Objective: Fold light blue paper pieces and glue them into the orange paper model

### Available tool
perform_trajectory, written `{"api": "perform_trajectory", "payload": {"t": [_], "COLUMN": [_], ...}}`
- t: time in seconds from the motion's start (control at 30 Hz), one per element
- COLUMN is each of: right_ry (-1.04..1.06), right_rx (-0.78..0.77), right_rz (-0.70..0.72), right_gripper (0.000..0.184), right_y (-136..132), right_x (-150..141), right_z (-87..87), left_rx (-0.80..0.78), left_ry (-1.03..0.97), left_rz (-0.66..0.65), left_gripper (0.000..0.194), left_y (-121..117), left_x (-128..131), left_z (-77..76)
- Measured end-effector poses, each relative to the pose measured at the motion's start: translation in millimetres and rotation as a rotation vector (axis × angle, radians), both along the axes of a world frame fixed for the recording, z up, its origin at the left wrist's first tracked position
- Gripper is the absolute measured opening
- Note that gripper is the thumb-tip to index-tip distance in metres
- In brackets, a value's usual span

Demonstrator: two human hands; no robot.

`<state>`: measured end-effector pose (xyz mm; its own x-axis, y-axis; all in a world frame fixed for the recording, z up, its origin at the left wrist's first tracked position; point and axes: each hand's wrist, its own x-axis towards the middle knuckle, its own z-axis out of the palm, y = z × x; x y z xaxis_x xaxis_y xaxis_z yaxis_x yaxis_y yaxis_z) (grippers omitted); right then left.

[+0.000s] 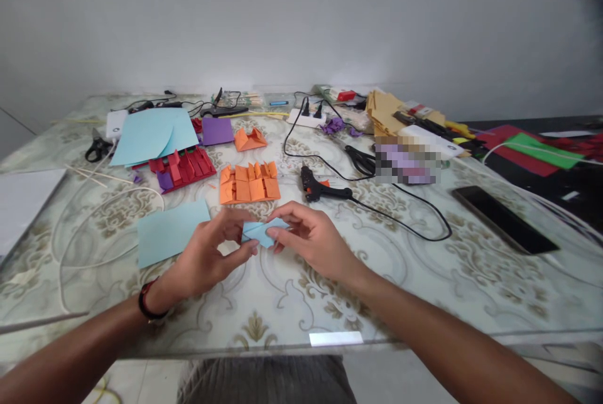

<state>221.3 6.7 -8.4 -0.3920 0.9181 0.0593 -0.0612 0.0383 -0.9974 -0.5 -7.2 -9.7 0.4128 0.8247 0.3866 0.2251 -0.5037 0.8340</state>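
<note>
Blue piece (264,234): folded paper, one, held between both hands; contact with the table (282,322) below cannot be told.
Left hand (205,259): thumb and fingers pinching the piece's left end.
Right hand (318,240): fingers and thumb pinching its right end.
Handling, as judged: left pinch best kept steady as anchor; right thumb to square the edges, then press the crease outward, lightly, since thin paper may buckle.
Blue sheet (164,234): flat, left of the grip.
Orange block (249,185): just beyond the grip.
Glue gun (325,189): beyond, rightward; best kept clear of fingers.
</note>
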Motion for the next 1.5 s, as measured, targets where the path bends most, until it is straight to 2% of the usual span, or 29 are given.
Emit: {"api": "perform_trajectory", "payload": {"t": [0.07, 0.13, 0.2, 0.3, 0.47, 0.67, 1.03, 1.5], "right_ry": [-0.001, -0.004, -0.012, -0.027, 0.044, 0.124, 0.039, -0.053], "right_rx": [0.047, 0.08, 0.1, 0.113, 0.091, 0.021, 0.062, 0.08], "right_rz": [-0.018, -0.031, -0.04, -0.044, -0.029, 0.026, 0.119, 0.09], "right_gripper": [0.02, 0.017, 0.016, 0.015, 0.016, 0.015, 0.014, 0.014], "right_y": [-1, -2, -2, -3, -2, 0, -3, -4], "right_x": [0, 0, 1, 1, 1, 2, 6, 5], "right_z": [2.2, 3.7, 3.9, 2.5, 0.8, 3.2, 0.5, 2.4], "left_rx": [-0.153, -0.265, -0.312, -0.304, -0.266, -0.242, -0.267, -0.273], "left_ry": [-0.091, -0.093, -0.03, 0.045, 0.022, 0.028, 0.022, 0.047], "left_rz": [-0.011, -0.02, -0.029, -0.028, -0.052, -0.072, -0.073, -0.089], "left_gripper": [0.035, 0.028, 0.02, 0.028, 0.021, 0.022, 0.028, 0.031], "left_y": [0, 1, 2, 3, 1, 1, 1, 2], "left_x": [0, -1, -2, -3, -4, -8, -8, -9], "left_z": [2.5, 6.5, 10.6, 14.2, 16.5, 18.3, 20.8, 24.9]}}
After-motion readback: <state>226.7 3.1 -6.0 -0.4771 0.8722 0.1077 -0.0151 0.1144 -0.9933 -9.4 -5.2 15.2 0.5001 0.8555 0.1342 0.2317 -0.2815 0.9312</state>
